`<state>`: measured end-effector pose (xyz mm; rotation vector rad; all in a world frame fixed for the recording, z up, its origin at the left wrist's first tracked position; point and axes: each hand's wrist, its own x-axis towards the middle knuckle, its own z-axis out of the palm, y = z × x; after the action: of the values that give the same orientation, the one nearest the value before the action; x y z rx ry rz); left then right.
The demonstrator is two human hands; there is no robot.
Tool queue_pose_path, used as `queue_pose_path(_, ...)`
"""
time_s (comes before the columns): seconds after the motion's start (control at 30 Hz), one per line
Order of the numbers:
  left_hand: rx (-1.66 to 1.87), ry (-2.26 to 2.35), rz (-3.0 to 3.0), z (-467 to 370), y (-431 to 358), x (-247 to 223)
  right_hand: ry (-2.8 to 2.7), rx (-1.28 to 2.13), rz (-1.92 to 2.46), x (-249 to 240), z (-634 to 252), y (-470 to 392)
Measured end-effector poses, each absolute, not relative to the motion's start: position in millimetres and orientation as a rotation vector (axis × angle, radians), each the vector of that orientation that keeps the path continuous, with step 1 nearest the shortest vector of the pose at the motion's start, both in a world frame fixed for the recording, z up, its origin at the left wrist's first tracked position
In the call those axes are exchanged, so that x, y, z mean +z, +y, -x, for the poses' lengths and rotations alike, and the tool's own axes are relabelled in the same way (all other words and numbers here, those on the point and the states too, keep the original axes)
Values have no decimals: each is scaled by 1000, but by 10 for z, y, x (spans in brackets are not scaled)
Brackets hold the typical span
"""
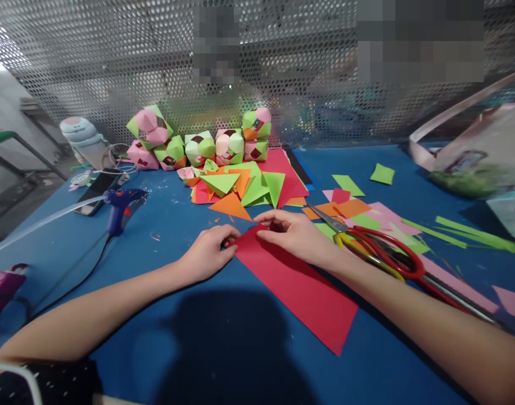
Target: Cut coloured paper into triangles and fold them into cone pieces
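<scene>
A long red paper strip (299, 287) lies slantwise on the blue table, its far end between my hands. My left hand (209, 250) has its fingers curled at the far left corner of the strip and closed on it. My right hand (297, 233) pinches the far end of the strip between thumb and fingers. Just beyond my hands is a pile of folded green and orange papers (221, 183), with an orange triangle (231, 206) nearest. Beside my right forearm lie red-handled scissors (384, 250) on coloured paper pieces.
Folded paper balls (200, 147) stand along the perforated metal screen (173, 62). A blue glue gun (118, 208) and a phone (89, 208) are at left. Green strips (477, 233) and a bag (468, 152) are at right.
</scene>
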<state>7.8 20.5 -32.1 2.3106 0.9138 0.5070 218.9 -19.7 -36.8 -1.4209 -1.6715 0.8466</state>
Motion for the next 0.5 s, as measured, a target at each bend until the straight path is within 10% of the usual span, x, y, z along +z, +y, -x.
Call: queue_pose_path(0.5,433,787,-2470,12,405,-331,-2052,311,1045,-589,-2121,-357)
